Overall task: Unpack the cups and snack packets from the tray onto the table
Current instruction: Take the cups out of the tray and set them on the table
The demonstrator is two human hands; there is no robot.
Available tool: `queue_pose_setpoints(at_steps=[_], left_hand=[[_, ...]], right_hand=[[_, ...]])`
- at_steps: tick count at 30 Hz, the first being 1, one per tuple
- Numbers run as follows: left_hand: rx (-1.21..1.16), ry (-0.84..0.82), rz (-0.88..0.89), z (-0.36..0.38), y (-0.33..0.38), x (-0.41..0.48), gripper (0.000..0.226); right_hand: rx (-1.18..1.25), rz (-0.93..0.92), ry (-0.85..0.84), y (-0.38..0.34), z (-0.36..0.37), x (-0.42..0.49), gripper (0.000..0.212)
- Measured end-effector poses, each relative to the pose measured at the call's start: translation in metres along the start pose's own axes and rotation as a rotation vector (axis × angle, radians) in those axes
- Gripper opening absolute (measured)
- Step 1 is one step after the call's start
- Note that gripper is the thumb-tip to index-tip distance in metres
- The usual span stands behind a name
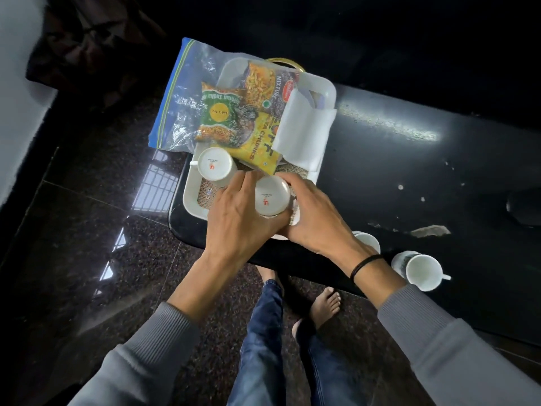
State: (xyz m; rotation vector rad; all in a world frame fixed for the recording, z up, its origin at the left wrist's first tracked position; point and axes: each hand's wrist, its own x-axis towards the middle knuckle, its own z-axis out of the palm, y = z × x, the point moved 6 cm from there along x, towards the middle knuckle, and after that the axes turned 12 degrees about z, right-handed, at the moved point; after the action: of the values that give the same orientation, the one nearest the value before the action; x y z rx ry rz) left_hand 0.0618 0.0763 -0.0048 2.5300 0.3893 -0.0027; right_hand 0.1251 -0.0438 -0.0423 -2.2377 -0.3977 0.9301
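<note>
A white tray [191,186] sits at the left end of a dark glossy table [409,177]. On it lie a green snack packet [219,115], a yellow soya chunks packet [257,142], a mixture packet [263,80], a folded white napkin [301,133] and an upside-down white cup [215,167]. A second upside-down cup [270,197] stands at the tray's near edge. My left hand [237,218] and my right hand [316,218] are wrapped around it from both sides. Two upright white cups [421,271] [367,240] stand on the table to the right.
A clear zip bag [181,92] with a blue edge lies half under the packets and hangs off the tray's left side. Paper scraps [430,230] dot the table's right part. Below the table edge are a dark speckled floor, my jeans and bare feet.
</note>
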Motion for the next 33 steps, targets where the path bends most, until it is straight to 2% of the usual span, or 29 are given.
queue_pose_setpoints(at_steps=[4,7,12,14,17,19,24,33], left_hand=[[-0.162,-0.053,-0.035,0.013,0.031,0.019,0.070],[-0.376,-0.126,-0.070,0.032,0.043,0.032,0.066],[-0.893,-0.126,-0.271,0.067,0.056,0.044,0.035],[-0.978,-0.125,-0.307,0.081,0.061,0.046,0.020],[-0.973,-0.155,-0.329,0.100,0.067,0.049,0.010],[-0.944,-0.174,-0.340,0.110,0.071,0.053,0.009],[-0.895,-0.253,-0.353,0.137,0.077,0.059,0.020],[-0.809,-0.300,-0.397,0.165,0.062,0.065,0.026]], right_hand=[[0.122,0.093,0.110,0.021,-0.033,-0.012,0.075],[0.269,0.215,0.152,0.047,-0.056,-0.023,0.066],[0.653,0.439,0.134,0.098,-0.081,-0.031,0.053],[0.772,0.524,0.105,0.113,-0.088,-0.031,0.051],[0.865,0.651,0.050,0.132,-0.093,-0.030,0.056],[0.891,0.720,0.022,0.144,-0.095,-0.028,0.051],[0.880,0.877,-0.025,0.171,-0.093,-0.016,0.048],[0.775,0.985,-0.056,0.185,-0.083,0.001,0.036]])
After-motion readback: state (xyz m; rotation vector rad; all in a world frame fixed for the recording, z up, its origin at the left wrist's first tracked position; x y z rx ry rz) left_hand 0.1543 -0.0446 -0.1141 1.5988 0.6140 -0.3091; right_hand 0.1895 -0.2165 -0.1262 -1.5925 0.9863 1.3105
